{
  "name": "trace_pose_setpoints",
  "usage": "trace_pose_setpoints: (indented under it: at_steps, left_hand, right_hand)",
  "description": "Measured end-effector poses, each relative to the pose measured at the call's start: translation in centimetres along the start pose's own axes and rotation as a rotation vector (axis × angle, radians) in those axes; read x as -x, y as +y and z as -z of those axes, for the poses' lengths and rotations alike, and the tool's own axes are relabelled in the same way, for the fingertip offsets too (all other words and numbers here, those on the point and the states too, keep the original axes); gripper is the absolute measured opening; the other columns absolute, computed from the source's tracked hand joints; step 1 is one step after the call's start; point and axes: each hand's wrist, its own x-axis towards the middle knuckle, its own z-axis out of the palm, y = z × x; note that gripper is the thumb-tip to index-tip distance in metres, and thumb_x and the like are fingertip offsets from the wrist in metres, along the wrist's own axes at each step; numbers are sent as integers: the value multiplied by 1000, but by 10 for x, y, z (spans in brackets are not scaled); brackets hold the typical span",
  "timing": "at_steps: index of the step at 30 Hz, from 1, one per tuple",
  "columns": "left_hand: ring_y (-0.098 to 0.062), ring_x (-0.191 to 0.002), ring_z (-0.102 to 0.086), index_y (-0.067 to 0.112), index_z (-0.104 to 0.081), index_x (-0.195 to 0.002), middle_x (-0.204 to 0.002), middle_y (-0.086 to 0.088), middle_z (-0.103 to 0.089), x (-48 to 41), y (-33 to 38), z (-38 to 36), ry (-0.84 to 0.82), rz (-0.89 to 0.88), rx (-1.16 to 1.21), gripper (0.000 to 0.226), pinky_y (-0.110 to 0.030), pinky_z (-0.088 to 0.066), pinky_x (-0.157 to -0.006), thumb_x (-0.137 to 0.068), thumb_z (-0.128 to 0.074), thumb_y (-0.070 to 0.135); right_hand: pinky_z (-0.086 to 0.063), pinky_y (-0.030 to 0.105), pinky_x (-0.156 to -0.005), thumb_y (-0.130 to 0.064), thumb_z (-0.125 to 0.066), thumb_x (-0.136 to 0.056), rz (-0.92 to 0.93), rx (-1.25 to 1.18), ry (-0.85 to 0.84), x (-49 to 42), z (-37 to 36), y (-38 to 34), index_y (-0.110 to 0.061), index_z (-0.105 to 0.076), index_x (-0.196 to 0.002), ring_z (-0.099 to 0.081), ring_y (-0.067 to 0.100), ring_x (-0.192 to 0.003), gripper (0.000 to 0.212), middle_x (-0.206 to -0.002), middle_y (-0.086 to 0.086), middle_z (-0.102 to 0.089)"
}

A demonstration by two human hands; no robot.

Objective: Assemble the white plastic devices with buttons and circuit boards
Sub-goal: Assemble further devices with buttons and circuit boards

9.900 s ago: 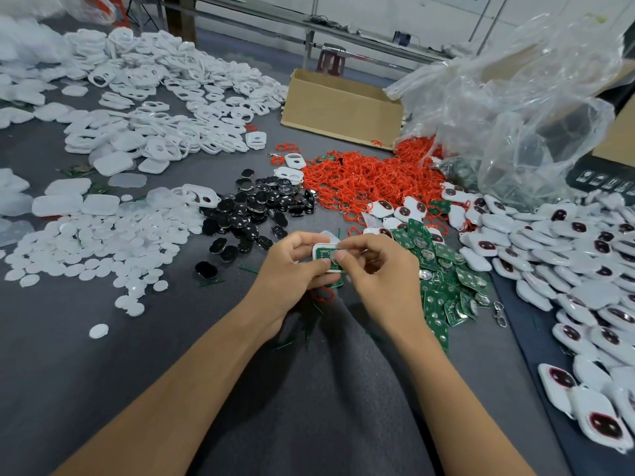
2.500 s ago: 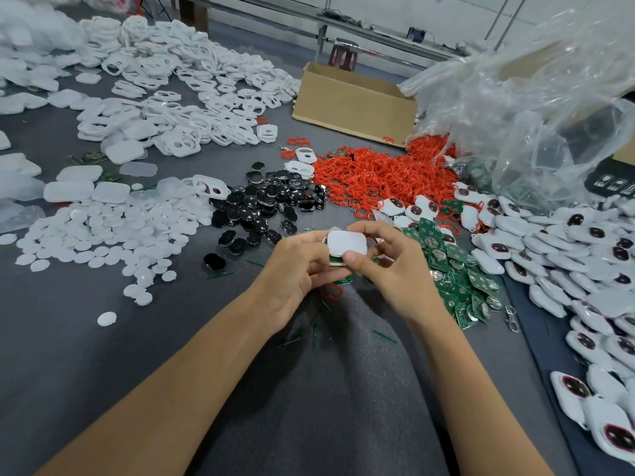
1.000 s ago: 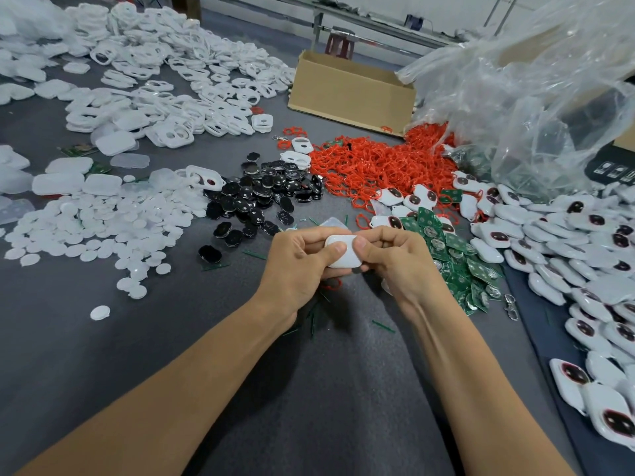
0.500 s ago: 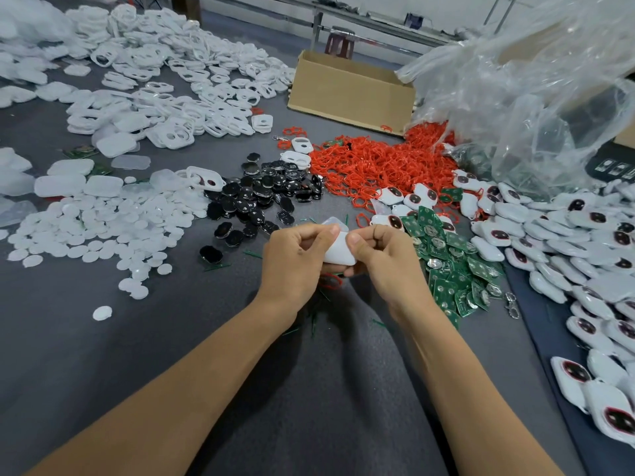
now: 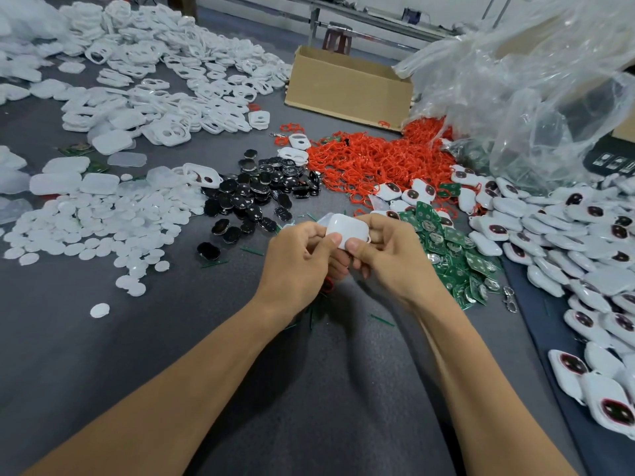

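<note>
Over the grey table (image 5: 171, 321), the left hand (image 5: 295, 266) and right hand (image 5: 395, 259) each pinch one side of a smooth white rounded plastic device (image 5: 347, 230) between thumb and curled fingers. Glossy black oval buttons (image 5: 254, 197) and tangled red plastic rings (image 5: 374, 163) lie just beyond, with green circuit boards (image 5: 453, 249) beside the right hand. Farther back stand a brown cardboard box (image 5: 347, 87) and a crumpled clear plastic bag (image 5: 536, 91), their contents not discernible.
</note>
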Motion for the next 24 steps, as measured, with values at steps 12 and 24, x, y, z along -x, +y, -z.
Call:
trace_pose_setpoints:
  at_steps: [12,24]
  left_hand:
    - [-18,-95,-67,2,-62,-121,-102,-10,-73,-6,9,4,37,123,473,29,-27,-52,-92,-94,-53,-1]
    - [-13,-95,-67,15,-63,-113,-96,2,-74,-4,11,3,-52,95,453,32,-21,-55,-85,-97,-44,-5]
  right_hand:
    - [-47,35,-63,-11,-71,-81,318,436,245,8,-15,1,-15,-76,-95,-59,25,-65,15,-73,4,-70]
    - [-54,29,-67,0,-71,-80,19,-44,222,4,-10,-4,-12,-61,-92,-62,16,-67,20,-80,4,-67]
